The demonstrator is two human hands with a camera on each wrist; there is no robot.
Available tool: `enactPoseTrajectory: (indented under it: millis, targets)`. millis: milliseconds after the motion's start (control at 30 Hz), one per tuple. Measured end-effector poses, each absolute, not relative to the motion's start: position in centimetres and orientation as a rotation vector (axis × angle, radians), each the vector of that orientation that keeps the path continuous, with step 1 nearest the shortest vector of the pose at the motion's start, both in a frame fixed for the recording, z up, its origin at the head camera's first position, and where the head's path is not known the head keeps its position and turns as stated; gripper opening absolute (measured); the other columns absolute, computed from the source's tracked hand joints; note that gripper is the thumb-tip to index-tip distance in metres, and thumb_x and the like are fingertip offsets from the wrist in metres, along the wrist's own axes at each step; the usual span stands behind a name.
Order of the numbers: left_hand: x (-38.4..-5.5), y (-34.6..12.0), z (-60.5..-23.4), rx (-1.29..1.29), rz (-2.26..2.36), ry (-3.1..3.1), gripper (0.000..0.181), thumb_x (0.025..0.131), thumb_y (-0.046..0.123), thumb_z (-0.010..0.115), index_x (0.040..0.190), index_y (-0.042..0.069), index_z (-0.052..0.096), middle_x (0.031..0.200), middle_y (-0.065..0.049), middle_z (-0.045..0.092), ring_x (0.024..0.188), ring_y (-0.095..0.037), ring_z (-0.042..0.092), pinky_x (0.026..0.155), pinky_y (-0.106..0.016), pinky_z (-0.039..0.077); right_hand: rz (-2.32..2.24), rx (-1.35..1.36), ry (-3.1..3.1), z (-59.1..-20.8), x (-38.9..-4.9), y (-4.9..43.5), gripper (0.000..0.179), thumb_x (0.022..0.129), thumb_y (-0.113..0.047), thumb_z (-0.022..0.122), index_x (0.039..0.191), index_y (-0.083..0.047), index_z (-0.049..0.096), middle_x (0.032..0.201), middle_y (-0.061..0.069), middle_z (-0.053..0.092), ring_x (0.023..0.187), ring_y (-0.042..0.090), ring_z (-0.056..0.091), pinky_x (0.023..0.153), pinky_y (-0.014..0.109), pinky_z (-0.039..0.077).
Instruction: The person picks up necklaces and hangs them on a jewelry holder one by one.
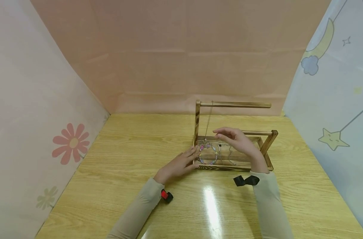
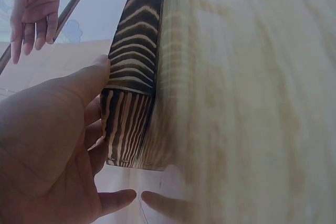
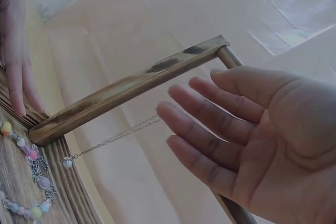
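A wooden jewelry stand [image 1: 235, 104] has an upper bar, a lower bar and a shallow tray [image 1: 229, 168] at its base. From the upper bar's left end hangs a thin chain necklace [image 1: 209, 120] with a small pendant [image 3: 67, 162]. My left hand [image 1: 179, 164] rests against the tray's left end, fingers extended and thumb touching the front corner. Above the tray, my right hand [image 1: 238, 143] is raised with loosely bent fingers, holding nothing. A pastel beaded bracelet [image 1: 209, 163] lies in the tray's left part, beside a chain [image 1: 230, 154].
The stand sits on a light wood-grain table [image 1: 139, 139]. Behind it rises a pinkish-brown backdrop [image 1: 184, 73]. White panels with flower, moon and star prints flank the table on both sides.
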State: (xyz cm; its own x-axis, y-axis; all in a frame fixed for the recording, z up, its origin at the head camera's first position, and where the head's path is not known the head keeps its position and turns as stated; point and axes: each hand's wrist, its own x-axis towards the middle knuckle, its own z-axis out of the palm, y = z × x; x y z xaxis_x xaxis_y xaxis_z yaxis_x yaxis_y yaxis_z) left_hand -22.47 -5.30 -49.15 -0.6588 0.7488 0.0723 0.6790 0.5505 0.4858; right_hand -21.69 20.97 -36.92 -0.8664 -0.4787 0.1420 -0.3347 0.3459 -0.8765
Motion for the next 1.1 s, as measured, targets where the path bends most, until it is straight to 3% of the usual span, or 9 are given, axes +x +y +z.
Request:
enactPoseTrajectory:
  millis: [133, 267, 567, 900, 1100]
  targets:
    - [-22.4, -5.3, -49.2, 1.202, 0.743, 2.640, 0.063, 0.092, 0.046, 0.033, 0.141, 0.028, -0.001, 0.148, 0.001, -0.001, 0.135, -0.018, 0.002, 0.102, -0.053, 0.018, -1.508, -0.776, 2.418, -35.9, -21.0, 20.6, 0.030, 0.092, -0.012, 0.044, 0.121, -0.006, 0.049, 0.114, 0.013, 0.055, 0.106, 0.035, 0.050, 0.088, 0.044, 0.041]
    - [-22.4, -5.3, -49.3, 1.197, 0.748, 2.639, 0.062, 0.092, 0.045, 0.034, 0.140, 0.031, -0.003, 0.148, 0.001, 0.000, 0.135, -0.019, 0.003, 0.102, -0.053, 0.018, -1.470, -0.808, 2.414, -36.3, -21.2, 20.7, 0.029, 0.092, -0.011, 0.044, 0.120, -0.007, 0.049, 0.114, 0.011, 0.056, 0.106, 0.033, 0.051, 0.087, 0.040, 0.043]
    - [-22.5, -5.3, -49.2, 1.241, 0.704, 2.644, 0.064, 0.092, 0.046, 0.033, 0.142, 0.019, 0.003, 0.148, -0.002, -0.002, 0.135, -0.022, 0.002, 0.103, -0.051, 0.018, -1.354, -0.808, 2.426, -39.0, -22.6, 21.9, 0.033, 0.093, -0.020, 0.044, 0.124, -0.013, 0.048, 0.119, 0.003, 0.054, 0.110, 0.027, 0.050, 0.090, 0.043, 0.040]
    - [-22.6, -5.2, -49.3, 1.278, 0.674, 2.658, 0.062, 0.092, 0.045, 0.032, 0.142, 0.021, 0.004, 0.148, -0.003, -0.002, 0.135, -0.023, 0.003, 0.104, -0.049, 0.018, -1.318, -0.827, 2.373, -40.6, -23.4, 22.7, 0.032, 0.093, -0.019, 0.042, 0.125, -0.016, 0.046, 0.119, 0.005, 0.053, 0.107, 0.033, 0.049, 0.086, 0.050, 0.040]
    - [-22.7, -5.2, -49.5, 1.284, 0.679, 2.659, 0.062, 0.092, 0.045, 0.032, 0.142, 0.018, 0.009, 0.148, -0.002, -0.001, 0.135, -0.023, 0.003, 0.104, -0.049, 0.018, -1.306, -0.818, 2.378, -40.9, -23.6, 22.9, 0.034, 0.093, -0.023, 0.042, 0.126, -0.014, 0.044, 0.119, 0.005, 0.053, 0.106, 0.032, 0.050, 0.084, 0.044, 0.043]
